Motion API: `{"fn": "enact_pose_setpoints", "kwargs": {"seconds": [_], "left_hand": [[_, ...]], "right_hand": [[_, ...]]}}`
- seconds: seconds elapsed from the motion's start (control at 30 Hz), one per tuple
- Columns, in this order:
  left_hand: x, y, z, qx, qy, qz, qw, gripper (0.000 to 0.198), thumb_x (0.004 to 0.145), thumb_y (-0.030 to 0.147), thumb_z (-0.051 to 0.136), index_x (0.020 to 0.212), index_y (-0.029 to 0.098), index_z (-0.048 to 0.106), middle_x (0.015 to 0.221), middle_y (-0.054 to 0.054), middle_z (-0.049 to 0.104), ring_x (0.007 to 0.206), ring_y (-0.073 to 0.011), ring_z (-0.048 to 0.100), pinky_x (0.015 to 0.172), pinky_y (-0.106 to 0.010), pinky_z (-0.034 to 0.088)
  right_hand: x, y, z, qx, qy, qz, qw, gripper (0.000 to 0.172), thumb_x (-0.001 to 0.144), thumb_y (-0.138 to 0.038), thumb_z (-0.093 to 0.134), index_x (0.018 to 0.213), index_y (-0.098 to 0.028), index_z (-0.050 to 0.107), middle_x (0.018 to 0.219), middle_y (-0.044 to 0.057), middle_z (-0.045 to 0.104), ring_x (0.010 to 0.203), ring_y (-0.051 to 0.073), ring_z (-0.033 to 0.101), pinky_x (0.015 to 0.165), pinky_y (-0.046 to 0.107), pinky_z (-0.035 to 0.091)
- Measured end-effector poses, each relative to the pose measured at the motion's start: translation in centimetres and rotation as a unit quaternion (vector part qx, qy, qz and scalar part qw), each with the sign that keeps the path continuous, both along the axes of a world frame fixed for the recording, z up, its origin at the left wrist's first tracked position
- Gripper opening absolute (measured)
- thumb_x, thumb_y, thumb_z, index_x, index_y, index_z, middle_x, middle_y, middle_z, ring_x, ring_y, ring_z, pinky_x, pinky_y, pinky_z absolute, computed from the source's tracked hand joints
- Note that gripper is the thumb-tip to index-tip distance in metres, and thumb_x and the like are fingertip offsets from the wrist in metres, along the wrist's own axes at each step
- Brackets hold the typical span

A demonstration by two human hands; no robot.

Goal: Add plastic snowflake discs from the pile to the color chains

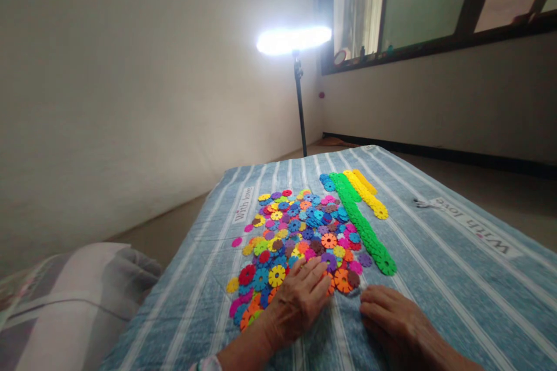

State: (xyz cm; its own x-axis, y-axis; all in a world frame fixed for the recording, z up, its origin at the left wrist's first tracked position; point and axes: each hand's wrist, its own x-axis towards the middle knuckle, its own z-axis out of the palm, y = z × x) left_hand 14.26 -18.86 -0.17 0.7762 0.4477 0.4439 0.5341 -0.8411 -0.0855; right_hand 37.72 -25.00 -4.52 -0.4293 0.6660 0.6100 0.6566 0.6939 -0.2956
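Note:
A wide pile of notched plastic discs in mixed colours (307,233) covers the middle of the striped blue cloth (183,313). My left hand (301,295) rests palm down on the near edge of the pile, its fingers spread a little over the discs. To the right, my right hand (391,319) lies on the cloth with its fingers bent; their tips and anything under them are hidden. Overlapping green discs (365,232) form a long row right of the pile. Beside it run a shorter yellow row (365,194) and a few blue discs (327,182) at the far end.
A bright lamp (294,40) on a black stand (301,110) rises behind the table. Some thin dark items (424,203) lie on the cloth at the right. A draped checked cloth (73,307) is at the lower left. A window (426,0) is at the upper right.

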Motion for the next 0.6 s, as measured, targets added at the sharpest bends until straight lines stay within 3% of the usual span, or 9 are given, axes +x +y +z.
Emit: {"fn": "enact_pose_setpoints", "kwargs": {"seconds": [0.2,0.4,0.6], "left_hand": [[-3.6,-2.6,1.5,-0.036,0.056,-0.006,0.998,0.043,0.084,0.034,0.063,0.125,0.023,0.057,0.134,-0.009,0.061,0.126,-0.0273,0.054,0.104,-0.045,0.047],[-9.0,-2.9,0.3,0.024,0.082,0.055,0.995,0.054,0.081,0.029,0.063,0.133,0.023,0.051,0.142,-0.012,0.053,0.131,-0.0303,0.049,0.104,-0.047,0.047],[-9.1,-1.5,-0.4,0.030,0.079,0.048,0.995,0.051,0.086,0.041,0.060,0.133,0.023,0.053,0.142,-0.011,0.053,0.131,-0.0294,0.048,0.105,-0.046,0.045]], "right_hand": [[0.2,0.1,-0.8,0.010,0.007,0.006,1.000,0.024,0.097,-0.016,0.035,0.088,-0.023,0.055,0.087,0.006,0.066,0.084,0.019,0.063,0.075,0.031,0.052],[0.0,0.1,-1.5,0.015,-0.013,0.001,1.000,0.027,0.097,-0.017,0.033,0.088,-0.023,0.057,0.085,0.007,0.066,0.082,0.020,0.062,0.074,0.032,0.052],[-0.1,0.4,-1.6,0.039,-0.010,-0.003,0.999,0.030,0.099,-0.018,0.031,0.088,-0.023,0.058,0.084,0.006,0.065,0.081,0.018,0.062,0.074,0.029,0.051]]}}
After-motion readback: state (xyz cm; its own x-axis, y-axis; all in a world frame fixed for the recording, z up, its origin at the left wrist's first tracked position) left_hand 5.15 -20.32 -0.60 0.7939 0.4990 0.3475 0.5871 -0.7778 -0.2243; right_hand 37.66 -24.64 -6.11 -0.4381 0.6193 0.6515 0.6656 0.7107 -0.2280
